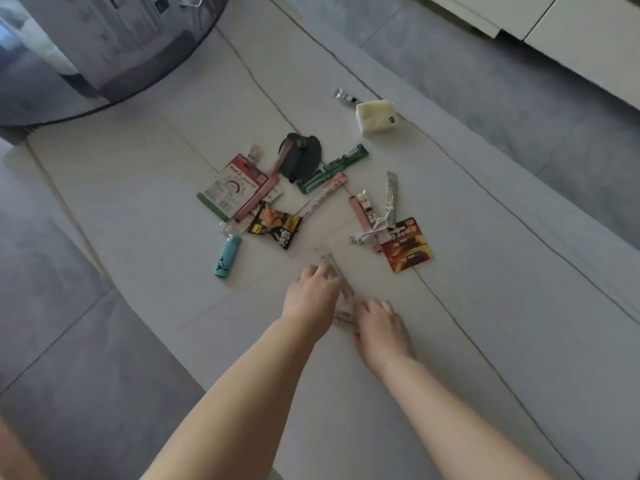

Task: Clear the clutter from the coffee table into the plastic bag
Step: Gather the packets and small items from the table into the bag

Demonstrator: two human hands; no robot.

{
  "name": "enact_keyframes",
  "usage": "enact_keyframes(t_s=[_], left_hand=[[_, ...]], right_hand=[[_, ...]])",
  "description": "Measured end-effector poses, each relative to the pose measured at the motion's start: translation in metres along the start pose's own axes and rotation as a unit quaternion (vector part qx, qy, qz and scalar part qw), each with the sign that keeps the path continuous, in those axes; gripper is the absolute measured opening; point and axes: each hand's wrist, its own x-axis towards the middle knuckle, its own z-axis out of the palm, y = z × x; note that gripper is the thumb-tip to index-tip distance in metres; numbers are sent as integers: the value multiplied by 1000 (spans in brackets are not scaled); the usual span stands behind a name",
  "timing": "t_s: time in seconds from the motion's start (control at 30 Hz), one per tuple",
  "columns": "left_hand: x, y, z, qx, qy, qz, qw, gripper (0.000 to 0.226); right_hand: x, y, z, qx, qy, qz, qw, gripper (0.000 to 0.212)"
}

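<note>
Right hand (379, 325): fingers curled down on a silvery sachet (343, 318) lying on the white bench (450, 341); pinch not confirmed. Left hand (313, 294): fingers bent over a second pale sachet (329, 263), touching it. Beyond: teal lighter (227, 256) left, red packet (407, 245) right, black snack bag (277, 226) between. Far: cream tissue pack (375, 116). Plastic bag not seen.

Single head view, looking steeply down, close over coffee table (450, 341), forearms entering below
</note>
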Motion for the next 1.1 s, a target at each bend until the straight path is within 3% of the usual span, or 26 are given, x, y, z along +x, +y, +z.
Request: enact_keyframes(t_s=[0.07, 0.17, 0.3, 0.53, 0.67, 0.8, 0.93, 1.1], left_hand=[[11, -1, 4, 18, 14, 21, 1000, 53], [25, -1, 10, 57, 89, 58, 993, 36], [42, -5, 10, 131, 117, 75, 982, 50], [47, 3, 5, 162, 60, 73, 982, 33], [52, 9, -7, 86, 77, 64, 991, 19], [69, 22, -22, -83, 117, -22, 989, 10], [88, 33, -32, -129, 102, -69, 984, 51], [106, 40, -32, -156, 95, -91, 979, 47]], right_hand=[[7, 1, 8, -2, 33, 3, 999, 33], [13, 7, 12, -9, 46, -8, 999, 30], [14, 17, 4, -34, 24, -26, 999, 28], [15, 49, -32, -44, 27, 18, 999, 26], [22, 56, -54, -14, 58, 55, 997, 24], [35, 58, -71, 17, 104, 108, 989, 26], [48, 62, -79, 46, 97, 150, 983, 45], [68, 68, -70, 47, 58, 131, 989, 60]])
